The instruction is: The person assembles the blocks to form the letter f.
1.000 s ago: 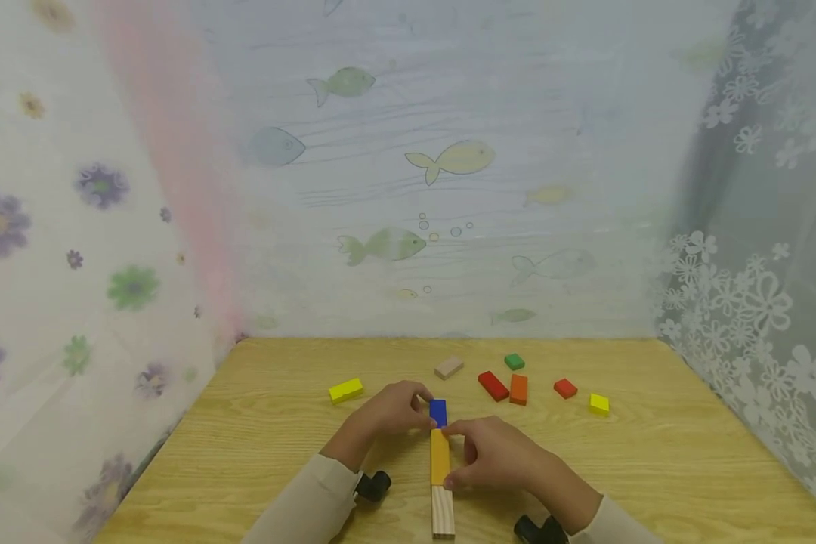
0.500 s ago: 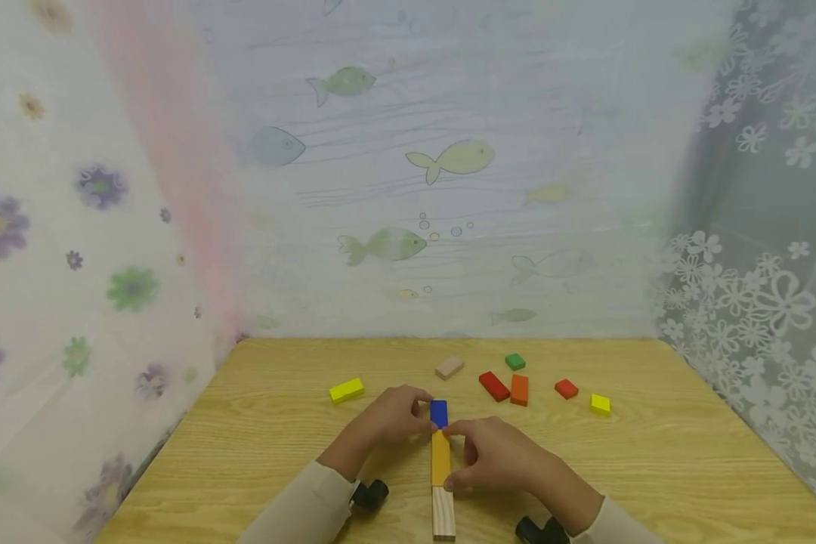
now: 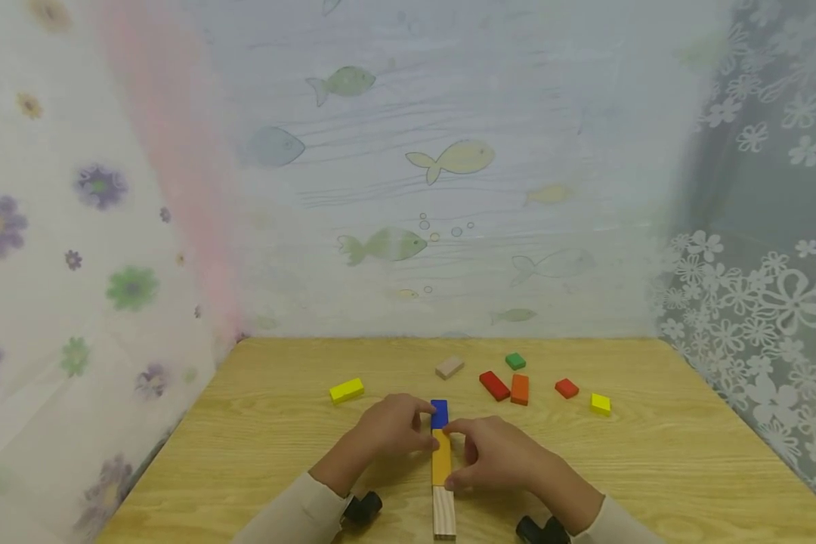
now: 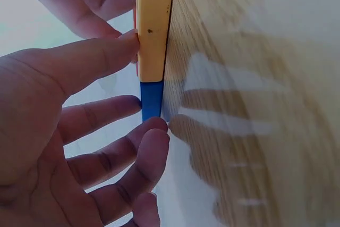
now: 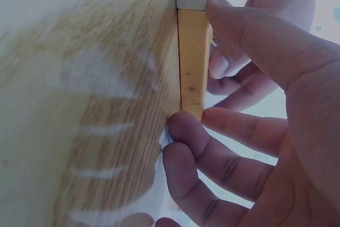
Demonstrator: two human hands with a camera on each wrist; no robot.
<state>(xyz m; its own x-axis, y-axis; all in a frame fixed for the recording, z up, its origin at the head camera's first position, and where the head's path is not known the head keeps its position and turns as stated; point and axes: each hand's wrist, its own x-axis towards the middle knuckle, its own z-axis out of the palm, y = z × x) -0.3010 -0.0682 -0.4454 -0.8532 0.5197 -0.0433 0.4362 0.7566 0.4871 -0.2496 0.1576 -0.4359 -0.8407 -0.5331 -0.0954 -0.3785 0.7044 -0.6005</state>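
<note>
A straight row of blocks lies on the table: a natural-wood block [image 3: 443, 515] nearest me, a yellow-orange block [image 3: 442, 461] in the middle and a blue block [image 3: 440, 414] at the far end. My left hand [image 3: 396, 425] touches the row's left side, thumb on the yellow-orange block and index fingertip on the blue one. From the right, my right hand [image 3: 502, 455] rests its thumb by the joint of the wood and yellow-orange blocks. Its index fingertip touches near the blue joint. In the right wrist view, fingers mostly hide the blue block.
Loose blocks lie farther back on the wooden table [image 3: 258, 446]: yellow [image 3: 347, 391], pale wood [image 3: 449, 368], dark red [image 3: 494, 385], orange [image 3: 520, 390], green [image 3: 515, 361], small red [image 3: 567, 388] and small yellow [image 3: 601, 404]. Patterned curtains [image 3: 449, 287] border the table.
My left hand has slid toward me along the row, its thumb passing from the blue joint onto the yellow-orange block. The right hand and the row stay nearly still.
</note>
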